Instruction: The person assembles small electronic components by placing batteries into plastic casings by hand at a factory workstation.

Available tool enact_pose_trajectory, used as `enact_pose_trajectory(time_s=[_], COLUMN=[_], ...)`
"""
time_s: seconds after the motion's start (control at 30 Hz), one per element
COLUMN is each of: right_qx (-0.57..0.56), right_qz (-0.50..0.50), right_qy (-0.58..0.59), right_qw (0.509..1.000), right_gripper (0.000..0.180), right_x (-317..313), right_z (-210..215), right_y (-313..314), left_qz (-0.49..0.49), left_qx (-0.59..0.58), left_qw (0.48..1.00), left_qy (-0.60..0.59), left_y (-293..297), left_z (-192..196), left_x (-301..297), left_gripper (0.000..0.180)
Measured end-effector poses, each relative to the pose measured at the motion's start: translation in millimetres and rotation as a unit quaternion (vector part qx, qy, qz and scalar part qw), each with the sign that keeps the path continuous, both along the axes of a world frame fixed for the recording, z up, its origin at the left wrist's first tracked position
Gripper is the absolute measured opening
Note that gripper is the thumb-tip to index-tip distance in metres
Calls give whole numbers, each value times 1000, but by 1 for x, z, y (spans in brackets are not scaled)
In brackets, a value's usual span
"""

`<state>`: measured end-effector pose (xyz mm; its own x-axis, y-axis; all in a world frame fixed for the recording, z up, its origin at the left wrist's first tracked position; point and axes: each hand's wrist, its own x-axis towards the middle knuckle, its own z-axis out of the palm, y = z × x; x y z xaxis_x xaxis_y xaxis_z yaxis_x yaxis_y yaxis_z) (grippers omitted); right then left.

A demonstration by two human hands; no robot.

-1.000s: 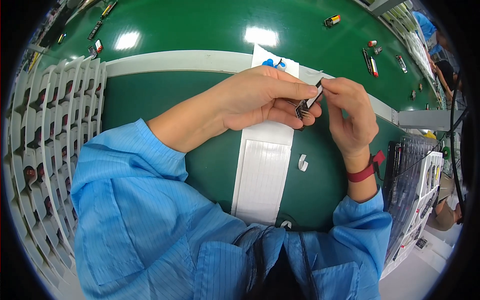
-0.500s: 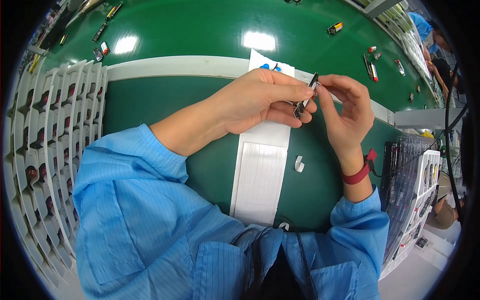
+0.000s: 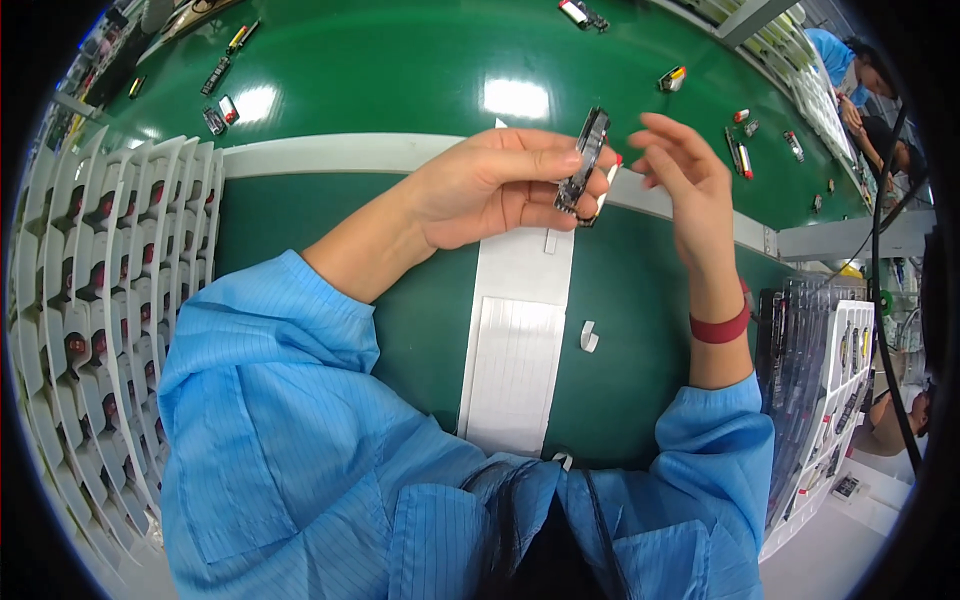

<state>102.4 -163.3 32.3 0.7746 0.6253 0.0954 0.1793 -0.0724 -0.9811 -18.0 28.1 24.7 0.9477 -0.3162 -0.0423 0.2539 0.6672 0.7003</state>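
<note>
Before me I note a dark green table [image 3: 420, 330], bounded along its far edge by a white rail [image 3: 340, 153]. Beyond lies a glossy green counter [image 3: 400, 60] reflecting two bright patches of light [image 3: 515, 98]. To my right, a pale beam [image 3: 850, 240] meets the rail.

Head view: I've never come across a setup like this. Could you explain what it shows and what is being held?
There is no machine here, just a person's two bare hands. The view comes from a wide camera worn on the head, looking down, so straight edges bend near the rim. The left hand holds a dark electronic part. The right hand is raised to one side, not touching it, its fingers loosely bent. On the green table lie a long white sheet and a small curled strip. Beyond, small electronic parts lie on another green surface. Pale trays stand at the left.
</note>
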Motion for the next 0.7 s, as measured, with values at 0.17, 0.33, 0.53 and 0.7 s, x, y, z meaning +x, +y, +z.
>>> enact_pose_trajectory(time_s=[0.17, 0.33, 0.53, 0.7], right_qx=[164, 8, 141, 149], right_qz=[121, -46, 79, 157], right_qy=[339, -39, 248, 259], right_qw=[918, 998, 955, 941], right_gripper=[28, 26, 36, 36], right_x=[-34, -50, -31, -27], right_z=[-2, -2, 0, 2], right_y=[11, 13, 0, -4], left_qz=[0, 36, 14, -68], left_qx=[42, 163, 100, 60], left_qw=[999, 986, 994, 995], left_qy=[-8, 23, 50, 39], left_y=[2, -8, -1, 1], left_z=[-3, -7, -9, -7], left_x=[5, 6, 6, 2], left_gripper=[27, 22, 24, 31])
